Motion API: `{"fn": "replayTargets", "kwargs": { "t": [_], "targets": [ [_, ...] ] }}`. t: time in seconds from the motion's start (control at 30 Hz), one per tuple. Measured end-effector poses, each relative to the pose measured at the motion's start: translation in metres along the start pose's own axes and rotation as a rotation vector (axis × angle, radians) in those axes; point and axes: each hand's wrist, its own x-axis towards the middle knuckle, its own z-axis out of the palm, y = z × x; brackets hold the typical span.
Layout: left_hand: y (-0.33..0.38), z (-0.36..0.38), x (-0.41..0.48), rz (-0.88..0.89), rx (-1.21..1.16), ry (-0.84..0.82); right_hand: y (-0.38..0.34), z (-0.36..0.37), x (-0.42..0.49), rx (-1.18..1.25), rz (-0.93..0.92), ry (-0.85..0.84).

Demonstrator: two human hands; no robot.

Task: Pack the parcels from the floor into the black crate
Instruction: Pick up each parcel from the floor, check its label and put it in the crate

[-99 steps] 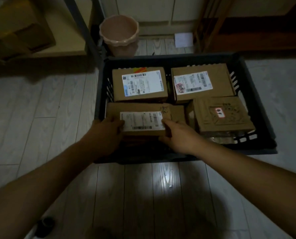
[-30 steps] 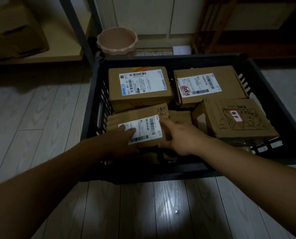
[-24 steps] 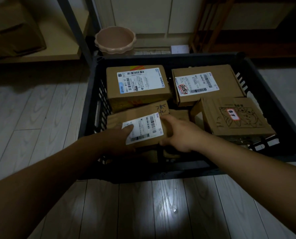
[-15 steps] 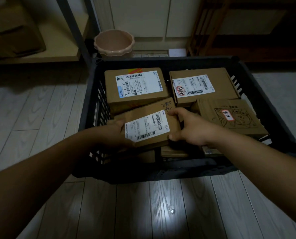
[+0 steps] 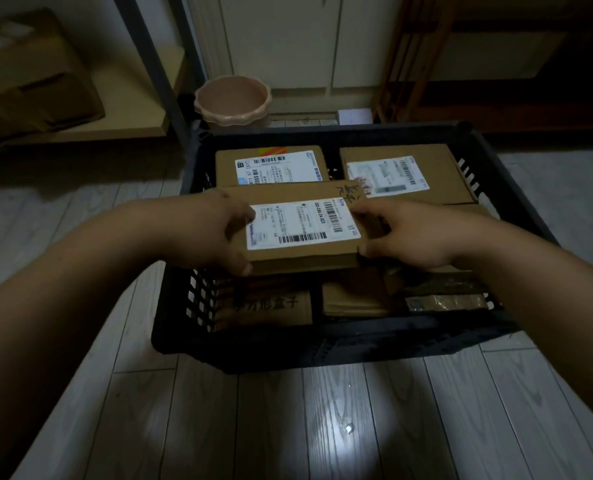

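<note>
Head view: the left hand and right hand grip the ends of a flat brown cardboard parcel with a white barcode label, fingers curled round its edges, holding it above the near-left part of the black slatted plastic crate. Along the crate's far edge lie a far-left labelled brown box and a far-right labelled brown box.

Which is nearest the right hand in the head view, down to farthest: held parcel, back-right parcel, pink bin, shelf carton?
1. Held parcel: gripped by the right hand.
2. Back-right parcel: in the black crate, just beyond the hand.
3. Pink bin: behind the crate, leftward.
4. Shelf carton: far left.
</note>
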Motion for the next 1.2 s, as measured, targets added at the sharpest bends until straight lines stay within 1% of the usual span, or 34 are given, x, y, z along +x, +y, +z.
{"fn": "replayTargets", "kwargs": {
  "t": [0.13,0.23,0.33,0.4,0.47,0.57,0.63,0.73,0.83,0.93,1.1,1.13,1.2],
  "targets": [
    [-0.002,-0.009,-0.007,-0.033,0.034,0.0,0.004,0.009,0.003,0.047,-0.008,-0.008],
    [-0.002,-0.015,-0.012,-0.067,0.024,0.017,0.003,0.011,0.001,0.138,-0.04,-0.002],
    [0.005,-0.018,-0.014,-0.047,-0.017,0.179,0.004,0.001,-0.003,0.184,-0.083,0.133],
    [0.012,-0.017,-0.012,-0.008,-0.086,0.295,0.007,-0.007,-0.005,0.21,-0.093,0.242],
    [0.019,-0.012,-0.005,0.037,-0.158,0.378,0.014,-0.01,-0.004,0.231,-0.083,0.304],
    [0.035,0.004,0.012,0.091,-0.207,0.436,0.028,-0.008,0.003,0.181,-0.022,0.367],
    [0.05,0.016,0.027,0.128,-0.234,0.457,0.042,-0.008,0.01,0.145,0.035,0.454],
    [0.078,0.026,0.051,0.167,-0.238,0.442,0.066,-0.014,0.016,0.104,0.151,0.55],
    [0.102,0.032,0.071,0.197,-0.181,0.391,0.087,-0.018,0.02,0.084,0.226,0.553],
    [0.116,0.035,0.086,0.235,-0.158,0.347,0.101,-0.018,0.026,0.057,0.258,0.547],
    [0.126,0.037,0.098,0.278,-0.173,0.286,0.115,-0.018,0.034,-0.078,0.297,0.483],
    [0.126,0.038,0.099,0.27,-0.191,0.296,0.116,-0.017,0.032,-0.077,0.292,0.463],
    [0.128,0.045,0.094,0.236,-0.295,0.413,0.118,-0.016,0.026,-0.044,0.295,0.457]
  ]
}}
